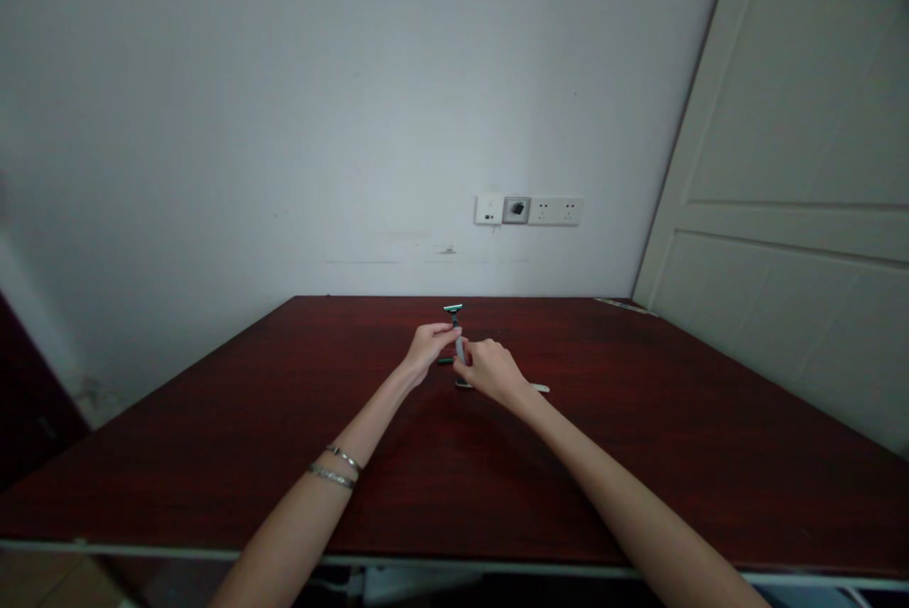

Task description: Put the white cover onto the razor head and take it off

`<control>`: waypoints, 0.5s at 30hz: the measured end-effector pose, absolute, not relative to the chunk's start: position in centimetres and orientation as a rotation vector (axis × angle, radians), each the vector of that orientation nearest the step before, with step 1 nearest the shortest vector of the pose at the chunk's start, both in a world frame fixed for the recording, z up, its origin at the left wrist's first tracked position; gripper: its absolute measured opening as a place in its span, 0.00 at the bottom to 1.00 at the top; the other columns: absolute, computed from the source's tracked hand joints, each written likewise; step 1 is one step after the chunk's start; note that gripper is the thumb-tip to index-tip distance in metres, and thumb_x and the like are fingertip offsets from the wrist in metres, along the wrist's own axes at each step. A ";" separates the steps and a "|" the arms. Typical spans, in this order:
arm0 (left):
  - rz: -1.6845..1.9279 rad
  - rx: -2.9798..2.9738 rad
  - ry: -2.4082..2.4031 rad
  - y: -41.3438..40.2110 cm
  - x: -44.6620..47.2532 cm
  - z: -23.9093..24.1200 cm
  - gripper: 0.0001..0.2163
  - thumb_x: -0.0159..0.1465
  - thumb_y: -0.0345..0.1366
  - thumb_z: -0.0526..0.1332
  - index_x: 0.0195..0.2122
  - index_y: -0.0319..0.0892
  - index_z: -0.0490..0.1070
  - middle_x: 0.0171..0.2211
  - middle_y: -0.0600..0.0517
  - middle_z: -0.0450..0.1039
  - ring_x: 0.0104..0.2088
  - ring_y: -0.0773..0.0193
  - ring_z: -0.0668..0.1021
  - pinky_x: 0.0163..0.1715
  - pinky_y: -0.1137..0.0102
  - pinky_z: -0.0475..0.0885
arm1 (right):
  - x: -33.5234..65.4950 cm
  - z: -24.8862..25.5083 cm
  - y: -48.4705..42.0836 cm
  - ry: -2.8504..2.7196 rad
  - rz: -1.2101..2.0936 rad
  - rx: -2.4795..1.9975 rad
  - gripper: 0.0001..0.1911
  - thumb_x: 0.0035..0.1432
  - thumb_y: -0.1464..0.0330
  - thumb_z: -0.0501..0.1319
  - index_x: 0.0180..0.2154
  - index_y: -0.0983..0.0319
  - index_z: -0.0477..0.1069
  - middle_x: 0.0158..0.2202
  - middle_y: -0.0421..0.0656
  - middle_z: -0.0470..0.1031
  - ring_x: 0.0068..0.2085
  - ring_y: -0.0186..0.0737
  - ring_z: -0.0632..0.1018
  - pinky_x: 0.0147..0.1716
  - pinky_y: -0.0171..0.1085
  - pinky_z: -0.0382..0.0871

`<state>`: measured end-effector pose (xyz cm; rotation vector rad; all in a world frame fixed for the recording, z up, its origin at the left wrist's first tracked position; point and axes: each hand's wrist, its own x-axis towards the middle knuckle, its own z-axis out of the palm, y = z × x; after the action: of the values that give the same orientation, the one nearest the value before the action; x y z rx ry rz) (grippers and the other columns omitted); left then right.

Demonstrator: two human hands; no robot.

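Both hands grip a slim razor with a pale grey handle and flat green head [459, 346], head upward: the left hand [427, 345] near the neck, the right hand [493, 367] lower down. On the glossy red-brown surface [469, 485], a small green strip [445, 361] lies near the left hand; the right hand partly hides a slim, pale-ended item [541, 388]

Green-topped razor [455, 318] with pale grey handle [460, 349], dark red wood-grained table [270, 419], whitish wall [319, 116]

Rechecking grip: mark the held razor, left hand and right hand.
Held razor [460, 348], head view, on its handle.
Left hand [426, 346], head view, on its middle.
Right hand [495, 366], head view, on its back.
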<state>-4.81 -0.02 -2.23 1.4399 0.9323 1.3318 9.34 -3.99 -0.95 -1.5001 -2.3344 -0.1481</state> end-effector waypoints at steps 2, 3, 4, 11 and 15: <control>1.327 1.424 0.931 0.0 -4.9 -2.3 0.13 0.51 0.40 0.66 0.31 0.34 0.75 0.28 0.47 0.77 0.33 0.60 0.77 0.37 0.68 0.69 | 9.2 -1.1 -3.9 -2.332 -0.150 -1.488 0.15 0.59 0.60 0.51 0.35 0.62 0.72 0.33 0.49 0.76 0.35 0.44 0.77 0.31 0.34 0.62; 1.325 1.417 0.929 0.0 -5.0 -2.4 0.13 0.51 0.40 0.66 0.31 0.34 0.75 0.28 0.47 0.77 0.33 0.60 0.77 0.37 0.68 0.69 | 9.3 -1.2 -3.8 -2.330 -0.142 -1.479 0.16 0.58 0.59 0.52 0.34 0.62 0.72 0.32 0.49 0.76 0.34 0.44 0.77 0.31 0.34 0.62; 1.323 1.413 0.928 0.0 -5.0 -2.4 0.13 0.51 0.40 0.66 0.31 0.34 0.75 0.28 0.47 0.77 0.33 0.60 0.77 0.37 0.68 0.69 | 9.4 -1.1 -3.7 -2.326 -0.126 -1.471 0.16 0.58 0.58 0.52 0.33 0.62 0.73 0.31 0.48 0.76 0.34 0.44 0.77 0.30 0.34 0.62; 1.237 1.371 0.963 -0.1 -4.9 -2.5 0.13 0.51 0.39 0.66 0.34 0.35 0.75 0.30 0.45 0.77 0.31 0.61 0.78 0.33 0.69 0.70 | 11.8 0.5 -2.0 -2.054 -0.022 -1.119 0.17 0.59 0.59 0.53 0.30 0.62 0.74 0.29 0.44 0.75 0.30 0.36 0.74 0.31 0.31 0.62; 1.193 1.409 0.947 -0.3 -4.5 -2.7 0.12 0.51 0.38 0.66 0.33 0.34 0.74 0.28 0.45 0.77 0.31 0.59 0.79 0.33 0.68 0.71 | 12.4 0.9 -1.9 -1.849 -0.095 -0.911 0.14 0.60 0.61 0.53 0.36 0.61 0.74 0.33 0.44 0.74 0.30 0.34 0.73 0.32 0.31 0.64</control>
<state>-4.48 -0.25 -2.71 1.4093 0.9472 1.1929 12.35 -1.86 0.93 -0.9110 -1.8493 -0.0947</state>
